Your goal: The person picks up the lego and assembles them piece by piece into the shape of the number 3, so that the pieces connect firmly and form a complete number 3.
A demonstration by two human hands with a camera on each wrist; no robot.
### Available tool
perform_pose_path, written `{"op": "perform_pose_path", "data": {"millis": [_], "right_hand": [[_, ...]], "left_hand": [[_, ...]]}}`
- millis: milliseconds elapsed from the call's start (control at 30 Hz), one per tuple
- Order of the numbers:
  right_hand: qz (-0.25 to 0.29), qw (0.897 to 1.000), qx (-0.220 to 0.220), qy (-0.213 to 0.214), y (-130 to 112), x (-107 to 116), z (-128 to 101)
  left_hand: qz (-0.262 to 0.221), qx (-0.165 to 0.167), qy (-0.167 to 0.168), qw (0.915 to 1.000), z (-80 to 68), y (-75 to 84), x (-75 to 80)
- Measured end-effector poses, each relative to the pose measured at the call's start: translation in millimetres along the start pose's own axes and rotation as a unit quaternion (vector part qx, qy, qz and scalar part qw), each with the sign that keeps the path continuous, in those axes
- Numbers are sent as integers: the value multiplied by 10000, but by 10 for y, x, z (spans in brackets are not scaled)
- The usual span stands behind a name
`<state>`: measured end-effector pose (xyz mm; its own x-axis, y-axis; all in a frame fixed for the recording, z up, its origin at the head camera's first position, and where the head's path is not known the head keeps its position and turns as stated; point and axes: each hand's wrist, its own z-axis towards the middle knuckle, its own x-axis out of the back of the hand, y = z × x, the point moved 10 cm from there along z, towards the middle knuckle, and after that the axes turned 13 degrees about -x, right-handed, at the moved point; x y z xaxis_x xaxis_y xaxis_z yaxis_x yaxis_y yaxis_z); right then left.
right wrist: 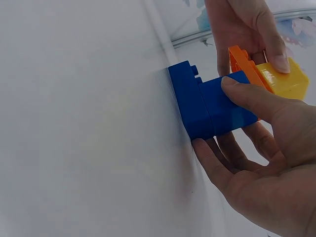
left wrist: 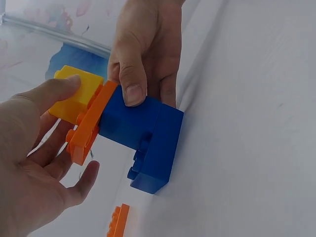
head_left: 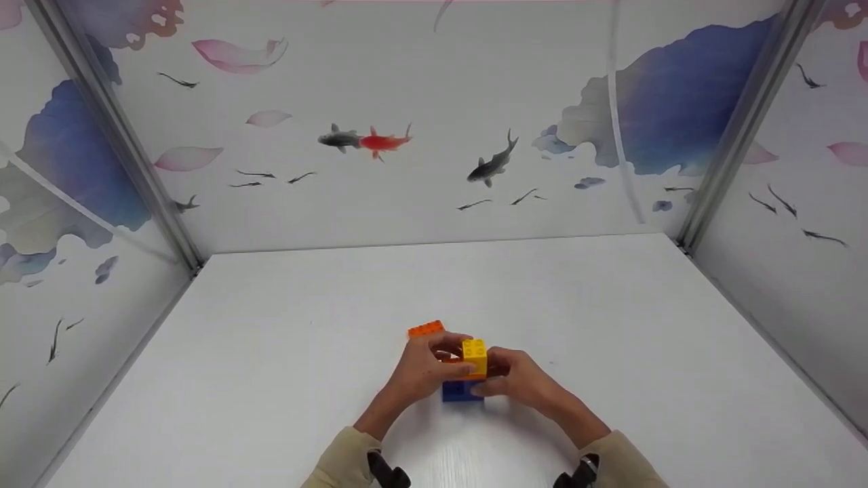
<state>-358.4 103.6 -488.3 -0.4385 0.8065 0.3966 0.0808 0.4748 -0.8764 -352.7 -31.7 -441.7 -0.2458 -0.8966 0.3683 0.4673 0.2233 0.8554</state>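
Observation:
A block stack stands on the white table [head_left: 271, 379]: a blue block [head_left: 461, 391] at the bottom, a thin orange plate [left wrist: 89, 126] on it and a yellow block [head_left: 475, 356] on top. My left hand [head_left: 434, 364] pinches the yellow block [left wrist: 74, 96], with its thumb on one side. My right hand [head_left: 507, 379] pinches the blue block [right wrist: 207, 103], thumb on one face and fingers on the other. In the right wrist view the orange plate [right wrist: 247, 66] sits between the blue block and the yellow block [right wrist: 286, 81].
A second, loose orange plate [head_left: 426, 329] lies on the table just behind the stack, also low in the left wrist view as the loose plate [left wrist: 118, 222]. Printed walls close the table on the left, back and right.

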Motion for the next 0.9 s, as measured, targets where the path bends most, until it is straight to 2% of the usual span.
{"op": "perform_pose_path", "data": {"millis": [267,600,900], "right_hand": [[23,10000,-9,-10,9,-9,15],[-3,10000,-4,36,17,22,2],[23,9999,-115,25,19,-4,23]], "left_hand": [[34,43,-2,10000,-21,-10,1],[499,-88,-163,9986,29,92,-15],[443,-109,-152,9988,9,85,-3]]}}
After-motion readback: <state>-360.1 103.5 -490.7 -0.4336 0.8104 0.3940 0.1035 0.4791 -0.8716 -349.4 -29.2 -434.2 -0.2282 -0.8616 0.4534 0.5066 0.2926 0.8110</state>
